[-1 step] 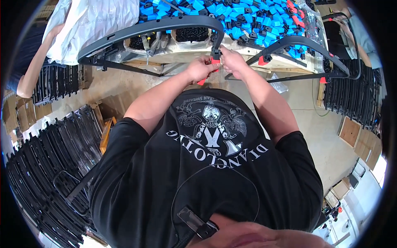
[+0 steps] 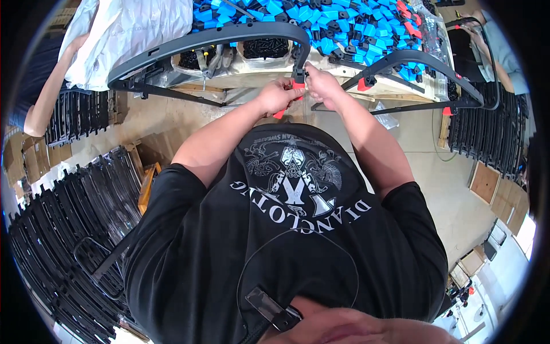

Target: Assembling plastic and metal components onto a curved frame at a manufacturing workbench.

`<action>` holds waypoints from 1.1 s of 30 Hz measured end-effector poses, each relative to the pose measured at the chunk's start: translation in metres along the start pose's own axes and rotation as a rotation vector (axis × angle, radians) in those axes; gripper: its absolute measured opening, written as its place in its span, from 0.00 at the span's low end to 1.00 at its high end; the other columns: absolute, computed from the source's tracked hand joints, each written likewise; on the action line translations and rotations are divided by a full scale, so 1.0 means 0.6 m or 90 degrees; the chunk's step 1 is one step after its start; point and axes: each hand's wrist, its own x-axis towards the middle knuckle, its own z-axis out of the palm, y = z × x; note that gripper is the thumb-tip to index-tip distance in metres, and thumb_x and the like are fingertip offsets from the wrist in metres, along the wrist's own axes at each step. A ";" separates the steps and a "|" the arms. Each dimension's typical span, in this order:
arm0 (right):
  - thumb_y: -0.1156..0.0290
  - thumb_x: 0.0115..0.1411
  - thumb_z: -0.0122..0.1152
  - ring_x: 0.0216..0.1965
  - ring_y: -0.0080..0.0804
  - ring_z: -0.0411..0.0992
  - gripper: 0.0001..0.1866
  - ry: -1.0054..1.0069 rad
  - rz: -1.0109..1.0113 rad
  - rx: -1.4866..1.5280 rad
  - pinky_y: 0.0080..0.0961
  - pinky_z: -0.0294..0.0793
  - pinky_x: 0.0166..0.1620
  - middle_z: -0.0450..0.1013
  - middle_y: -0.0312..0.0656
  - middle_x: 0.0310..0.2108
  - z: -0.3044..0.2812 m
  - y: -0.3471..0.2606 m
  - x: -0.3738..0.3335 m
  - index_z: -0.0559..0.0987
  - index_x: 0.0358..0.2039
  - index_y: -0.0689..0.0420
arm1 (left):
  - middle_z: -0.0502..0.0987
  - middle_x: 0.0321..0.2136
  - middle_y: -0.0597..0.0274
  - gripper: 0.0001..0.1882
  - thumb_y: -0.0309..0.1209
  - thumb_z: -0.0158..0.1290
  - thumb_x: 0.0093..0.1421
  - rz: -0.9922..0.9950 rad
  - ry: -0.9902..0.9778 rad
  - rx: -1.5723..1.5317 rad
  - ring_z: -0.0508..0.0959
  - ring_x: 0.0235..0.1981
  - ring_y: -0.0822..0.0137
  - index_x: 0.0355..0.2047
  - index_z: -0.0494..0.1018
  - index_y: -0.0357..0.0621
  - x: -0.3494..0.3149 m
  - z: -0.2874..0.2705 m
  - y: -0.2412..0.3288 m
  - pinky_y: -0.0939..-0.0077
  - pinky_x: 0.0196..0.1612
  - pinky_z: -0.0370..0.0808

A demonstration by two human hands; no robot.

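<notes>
A black tubular metal frame (image 2: 209,35) curves across the table edge in front of me, its bent end coming down between my hands. At that end sits a dark fitting (image 2: 299,74) with a red plastic piece (image 2: 298,87) just below it. My left hand (image 2: 276,98) is closed around the red piece, and more red shows beneath the fingers. Close against the other side of the fitting, my right hand (image 2: 324,88) is closed with its thumb and fingers together. Whatever it grips is mostly hidden.
Many blue and black plastic pieces (image 2: 355,28) cover the table. Beside them are a container of black screws (image 2: 264,48) and a white plastic bag (image 2: 134,34). A second black frame (image 2: 412,56) rests at right. Co-workers' arms (image 2: 54,86) show at both sides; stacked black frames (image 2: 63,229) stand left.
</notes>
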 end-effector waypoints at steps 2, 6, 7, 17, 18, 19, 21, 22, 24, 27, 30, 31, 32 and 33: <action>0.54 0.71 0.49 0.14 0.17 0.51 0.16 -0.031 0.066 -0.007 0.22 0.47 0.17 0.57 0.25 0.19 -0.002 -0.003 -0.005 0.69 0.31 0.51 | 0.78 0.27 0.65 0.19 0.40 0.61 0.64 -0.011 -0.011 -0.008 0.73 0.23 0.76 0.46 0.77 0.38 -0.003 -0.001 0.006 0.78 0.28 0.72; 0.53 0.71 0.49 0.14 0.17 0.51 0.17 0.010 -0.088 0.017 0.21 0.46 0.17 0.57 0.25 0.17 0.010 0.018 -0.003 0.71 0.30 0.51 | 0.78 0.27 0.65 0.19 0.41 0.61 0.64 -0.033 -0.031 -0.015 0.72 0.22 0.76 0.46 0.76 0.37 -0.005 -0.001 0.013 0.78 0.26 0.72; 0.54 0.71 0.49 0.14 0.17 0.51 0.16 0.030 -0.075 -0.014 0.21 0.46 0.17 0.57 0.25 0.17 0.011 0.017 0.001 0.71 0.30 0.51 | 0.78 0.27 0.65 0.19 0.41 0.61 0.64 -0.032 -0.031 -0.015 0.72 0.22 0.76 0.46 0.76 0.37 -0.004 -0.002 0.013 0.78 0.26 0.72; 0.54 0.71 0.49 0.14 0.17 0.52 0.15 0.044 -0.154 -0.054 0.21 0.48 0.18 0.56 0.26 0.17 0.008 0.023 0.016 0.70 0.30 0.50 | 0.79 0.29 0.65 0.19 0.42 0.60 0.65 -0.041 -0.048 -0.036 0.73 0.23 0.76 0.44 0.77 0.38 -0.003 -0.004 0.012 0.79 0.28 0.72; 0.53 0.71 0.48 0.14 0.17 0.52 0.16 0.036 -0.087 -0.021 0.21 0.48 0.18 0.56 0.26 0.17 0.002 0.016 0.015 0.70 0.30 0.50 | 0.79 0.29 0.65 0.18 0.42 0.60 0.65 -0.046 -0.046 -0.033 0.73 0.23 0.76 0.44 0.77 0.38 -0.003 -0.004 0.012 0.78 0.28 0.72; 0.52 0.71 0.48 0.14 0.17 0.52 0.17 0.027 -0.020 0.014 0.22 0.48 0.18 0.57 0.26 0.18 0.001 0.011 0.010 0.70 0.30 0.50 | 0.79 0.29 0.65 0.18 0.42 0.60 0.65 -0.047 -0.044 -0.032 0.73 0.23 0.76 0.44 0.77 0.38 -0.003 -0.003 0.011 0.78 0.28 0.72; 0.50 0.70 0.47 0.14 0.17 0.51 0.18 0.010 -0.084 0.035 0.22 0.47 0.18 0.56 0.26 0.17 0.008 0.022 0.012 0.70 0.30 0.50 | 0.79 0.29 0.65 0.18 0.42 0.60 0.66 -0.047 -0.036 -0.040 0.74 0.24 0.75 0.44 0.77 0.38 -0.002 -0.002 0.010 0.78 0.29 0.73; 0.49 0.70 0.47 0.14 0.17 0.51 0.19 -0.004 -0.147 0.056 0.22 0.46 0.18 0.56 0.26 0.17 0.016 0.021 0.004 0.70 0.30 0.50 | 0.79 0.29 0.65 0.18 0.42 0.60 0.66 -0.047 -0.036 -0.039 0.74 0.24 0.75 0.44 0.77 0.38 -0.001 -0.002 0.011 0.78 0.29 0.73; 0.49 0.70 0.46 0.14 0.17 0.50 0.19 0.023 -0.099 0.020 0.22 0.46 0.17 0.55 0.26 0.16 0.028 0.013 -0.009 0.70 0.30 0.50 | 0.79 0.31 0.65 0.19 0.43 0.59 0.66 -0.065 -0.045 -0.032 0.74 0.25 0.76 0.45 0.77 0.38 -0.001 -0.003 0.013 0.78 0.30 0.74; 0.49 0.70 0.46 0.12 0.18 0.49 0.19 0.026 -0.006 0.028 0.22 0.46 0.16 0.55 0.26 0.15 0.010 0.016 0.001 0.70 0.29 0.50 | 0.80 0.33 0.65 0.20 0.43 0.58 0.66 -0.062 -0.040 -0.050 0.75 0.27 0.76 0.46 0.77 0.38 0.005 -0.003 0.001 0.79 0.32 0.74; 0.50 0.70 0.46 0.11 0.18 0.49 0.19 0.002 -0.047 0.080 0.22 0.46 0.16 0.55 0.26 0.15 0.016 0.023 -0.003 0.70 0.29 0.50 | 0.78 0.28 0.67 0.17 0.42 0.60 0.65 -0.056 -0.020 -0.084 0.72 0.23 0.77 0.42 0.77 0.38 -0.003 0.000 0.007 0.79 0.27 0.72; 0.51 0.70 0.46 0.11 0.18 0.49 0.18 0.004 -0.133 0.086 0.22 0.46 0.16 0.55 0.26 0.15 0.021 0.025 -0.010 0.70 0.29 0.50 | 0.78 0.28 0.67 0.17 0.42 0.60 0.65 -0.058 -0.020 -0.081 0.72 0.23 0.77 0.42 0.77 0.38 -0.006 0.000 0.011 0.79 0.27 0.72; 0.51 0.70 0.46 0.11 0.18 0.49 0.18 0.004 -0.133 0.089 0.22 0.46 0.16 0.55 0.26 0.15 0.019 0.023 -0.010 0.70 0.29 0.50 | 0.79 0.29 0.67 0.17 0.41 0.60 0.65 -0.062 -0.018 -0.080 0.73 0.24 0.77 0.42 0.77 0.38 -0.009 0.000 0.016 0.79 0.28 0.72; 0.51 0.70 0.46 0.11 0.18 0.49 0.18 -0.007 -0.080 0.072 0.23 0.46 0.16 0.55 0.26 0.15 0.015 0.020 -0.005 0.70 0.29 0.50 | 0.79 0.30 0.66 0.17 0.41 0.60 0.65 -0.065 -0.016 -0.079 0.73 0.25 0.77 0.43 0.77 0.38 -0.012 0.000 0.018 0.79 0.29 0.72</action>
